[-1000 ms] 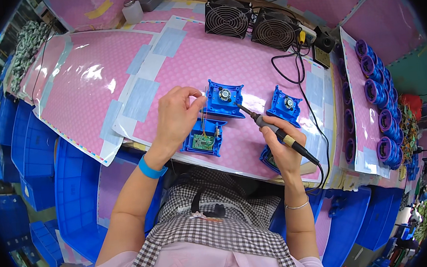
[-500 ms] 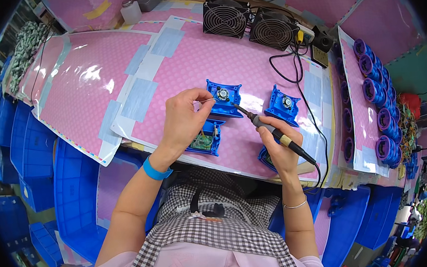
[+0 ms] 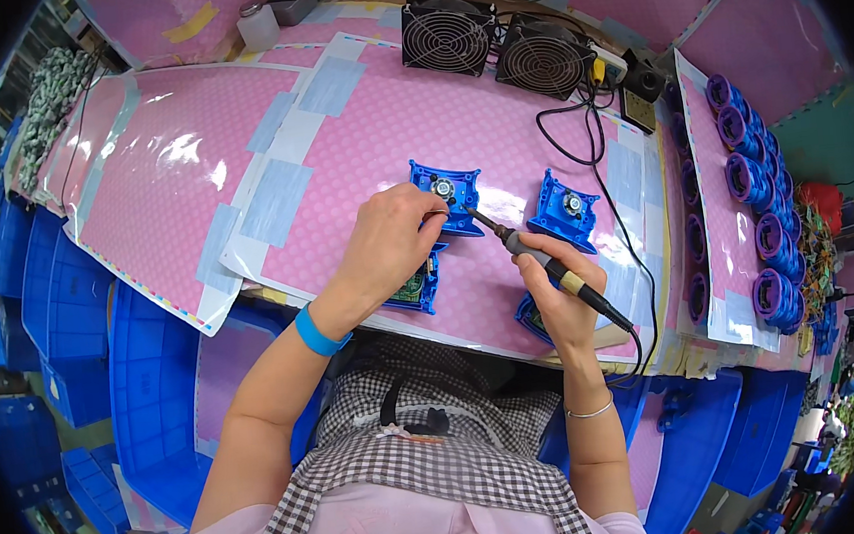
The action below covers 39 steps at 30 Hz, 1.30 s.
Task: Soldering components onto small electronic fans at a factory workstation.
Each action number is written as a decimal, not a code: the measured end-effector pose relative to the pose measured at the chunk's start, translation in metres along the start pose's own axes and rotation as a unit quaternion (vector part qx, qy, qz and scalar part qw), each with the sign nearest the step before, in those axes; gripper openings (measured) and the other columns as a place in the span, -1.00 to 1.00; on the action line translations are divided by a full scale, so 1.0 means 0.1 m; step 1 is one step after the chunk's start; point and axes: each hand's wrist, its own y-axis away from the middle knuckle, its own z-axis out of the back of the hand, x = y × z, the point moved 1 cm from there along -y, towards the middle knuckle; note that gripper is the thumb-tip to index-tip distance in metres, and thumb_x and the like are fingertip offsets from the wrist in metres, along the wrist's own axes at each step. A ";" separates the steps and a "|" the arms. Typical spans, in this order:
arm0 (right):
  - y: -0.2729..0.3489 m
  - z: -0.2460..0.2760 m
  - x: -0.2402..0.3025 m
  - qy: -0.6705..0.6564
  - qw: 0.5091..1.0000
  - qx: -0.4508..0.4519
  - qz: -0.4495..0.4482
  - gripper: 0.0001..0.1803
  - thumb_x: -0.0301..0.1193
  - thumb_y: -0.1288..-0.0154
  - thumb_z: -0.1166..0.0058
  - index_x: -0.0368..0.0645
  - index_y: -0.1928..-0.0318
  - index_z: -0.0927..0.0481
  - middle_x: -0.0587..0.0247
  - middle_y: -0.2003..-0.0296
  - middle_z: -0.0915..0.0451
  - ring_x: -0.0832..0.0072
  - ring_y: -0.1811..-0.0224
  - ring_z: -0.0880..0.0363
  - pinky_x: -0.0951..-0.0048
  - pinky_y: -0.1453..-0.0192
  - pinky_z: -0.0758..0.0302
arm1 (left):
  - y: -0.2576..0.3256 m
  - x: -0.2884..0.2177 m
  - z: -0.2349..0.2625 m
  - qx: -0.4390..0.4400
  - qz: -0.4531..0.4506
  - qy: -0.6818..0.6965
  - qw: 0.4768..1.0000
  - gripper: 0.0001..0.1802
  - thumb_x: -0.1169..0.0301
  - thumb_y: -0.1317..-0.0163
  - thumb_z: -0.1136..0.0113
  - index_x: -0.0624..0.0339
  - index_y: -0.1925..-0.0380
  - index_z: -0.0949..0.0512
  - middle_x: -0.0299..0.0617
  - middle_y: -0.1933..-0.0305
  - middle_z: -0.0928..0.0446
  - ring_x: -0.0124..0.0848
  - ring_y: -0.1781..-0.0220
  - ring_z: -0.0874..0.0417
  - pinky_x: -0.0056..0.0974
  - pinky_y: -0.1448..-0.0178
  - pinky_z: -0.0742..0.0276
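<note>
My left hand (image 3: 394, 231) pinches a thin strand, which looks like solder wire, over a blue plastic housing (image 3: 469, 183). The fingers now hide most of the strand. A round speaker (image 3: 443, 192) sits inside that housing. My right hand (image 3: 565, 296) grips a soldering iron (image 3: 531, 247) like a pen, its tip down at the housing's right part, near my left fingertips. Below my left hand lies a blue housing with a green circuit board (image 3: 411, 288), partly covered by the hand. Another blue housing (image 3: 584, 226) with a speaker lies to the right.
Two black fans (image 3: 447, 36) stand at the back, beside an iron stand (image 3: 638, 108). The iron's black cable (image 3: 636, 240) loops down the right side. Stacked purple-and-blue rings (image 3: 768, 235) line the right. Blue bins (image 3: 151, 389) flank me below the pink-covered table (image 3: 172, 147).
My left hand has moved slightly right and down, its fingertips closer to the iron's tip. The strand that showed between the fingers is now mostly hidden. My right hand stays nearly still.
</note>
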 end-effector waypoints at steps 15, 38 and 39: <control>0.00 0.00 0.02 -0.004 1.000 -0.005 -0.009 -0.75 -0.58 -0.19 -0.21 -0.36 0.10 -0.68 0.22 0.38 -0.71 0.67 0.40 -0.60 0.68 0.33 -0.46 | 0.01 -0.05 0.03 0.003 -0.001 0.023 1.000 -0.88 0.50 -0.15 -0.20 0.29 0.33 -0.63 0.00 0.36 -0.53 -0.06 0.28 -0.60 -0.05 0.17 -0.52; 0.00 0.00 0.02 -0.001 1.000 0.011 -0.026 -0.75 -0.58 -0.19 -0.20 -0.36 0.09 -0.68 0.20 0.37 -0.72 0.66 0.38 -0.62 0.66 0.30 -0.48 | 0.03 -0.14 -0.01 -0.113 -0.037 0.014 0.993 -0.89 0.56 -0.12 -0.22 0.30 0.33 -0.54 -0.02 0.37 -0.55 -0.08 0.30 -0.62 -0.11 0.22 -0.52; 0.00 0.00 0.00 -0.004 1.000 0.003 -0.017 -0.75 -0.58 -0.19 -0.20 -0.36 0.09 -0.68 0.20 0.37 -0.72 0.65 0.38 -0.62 0.66 0.30 -0.48 | 0.04 -0.12 0.00 -0.100 -0.033 0.015 0.994 -0.87 0.56 -0.11 -0.24 0.31 0.32 -0.54 -0.01 0.37 -0.55 -0.07 0.29 -0.62 -0.10 0.21 -0.52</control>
